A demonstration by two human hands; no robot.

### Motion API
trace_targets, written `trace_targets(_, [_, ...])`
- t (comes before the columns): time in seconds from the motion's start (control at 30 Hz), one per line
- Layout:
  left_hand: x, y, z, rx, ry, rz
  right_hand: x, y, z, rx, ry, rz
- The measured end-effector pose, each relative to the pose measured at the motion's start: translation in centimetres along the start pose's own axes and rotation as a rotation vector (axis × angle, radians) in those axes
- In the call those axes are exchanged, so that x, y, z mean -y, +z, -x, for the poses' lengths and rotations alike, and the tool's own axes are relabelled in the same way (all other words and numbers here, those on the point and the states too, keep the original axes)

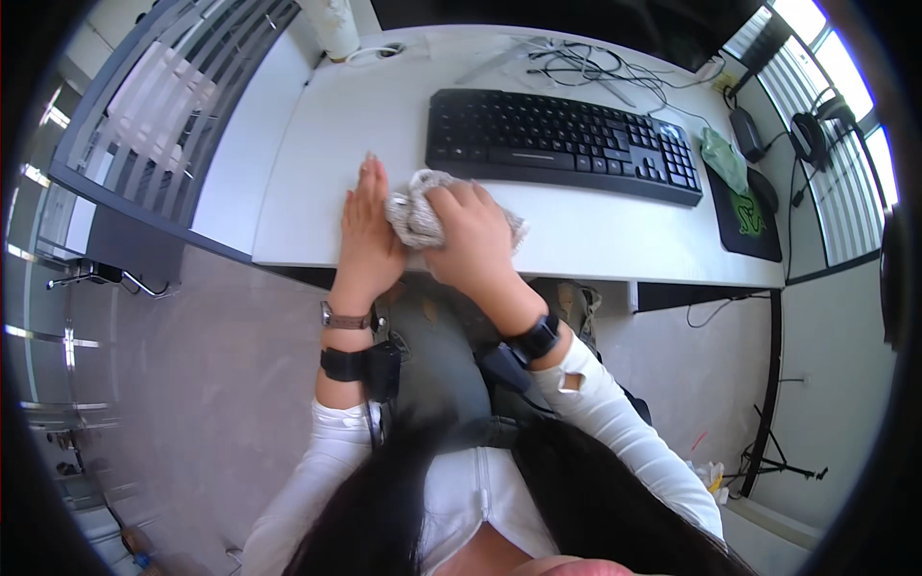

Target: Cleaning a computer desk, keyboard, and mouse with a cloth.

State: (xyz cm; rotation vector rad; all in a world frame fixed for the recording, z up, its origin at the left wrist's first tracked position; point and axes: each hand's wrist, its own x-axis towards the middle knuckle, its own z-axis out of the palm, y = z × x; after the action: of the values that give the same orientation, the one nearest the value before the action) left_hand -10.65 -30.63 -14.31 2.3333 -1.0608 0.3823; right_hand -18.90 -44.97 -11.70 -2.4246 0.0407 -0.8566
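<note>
- The right hand (473, 235) is curled down over a crumpled grey cloth (415, 213), fingers closed on it and pressing it against the white surface (576, 230) near its front edge.
- The left hand (367, 226) lies flat and open just to the left of the cloth, palm down on the surface, fingers straight and pointing to the far side; it grips nothing, though its inner edge touches the cloth.
- Part of the cloth bunches up between the two hands, and a corner of it pokes out to the right from under the right hand.
- Both wrists carry a black band; the left wrist also has a watch (346, 317) with a brown strap, and the sleeves are white.
- Just beyond the hands, further back on the surface, sits a black keyboard (562, 144), apart from the cloth.
- To the right of the keyboard lies a dark mouse mat (747, 221) with a green mark, with a crumpled pale green thing on its far corner.
- Loose cables (576, 65) trail along the far edge of the surface.
</note>
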Motion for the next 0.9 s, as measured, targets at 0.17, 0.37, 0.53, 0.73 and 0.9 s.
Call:
trace_targets(0.17, [-0.2, 0.4, 0.1, 0.046, 0.018, -0.020, -3.5, -4.7, 2.3, -0.022, 0.081, 0.024])
trace_targets(0.37, [-0.6, -0.7, 0.4, 0.066, -0.029, -0.017, -9.8, -14.4, 7.5, -0.164, 0.401, 0.346])
trace_targets(0.53, [-0.4, -0.6, 0.1, 0.053, -0.013, -0.026, -16.9, -22.1, 12.6, -0.475, 0.640, 0.598])
trace_targets(0.73, [-0.6, -0.2, -0.9, 0.202, -0.094, -0.149, -17.0, -23.9, 8.4, -0.789, 0.329, 0.236])
trace_targets(0.9, [-0.7, -0.4, -4.4, 0.411, -0.366, 0.017, -25.8, -23.5, 4.6, -0.864, 0.376, -0.066])
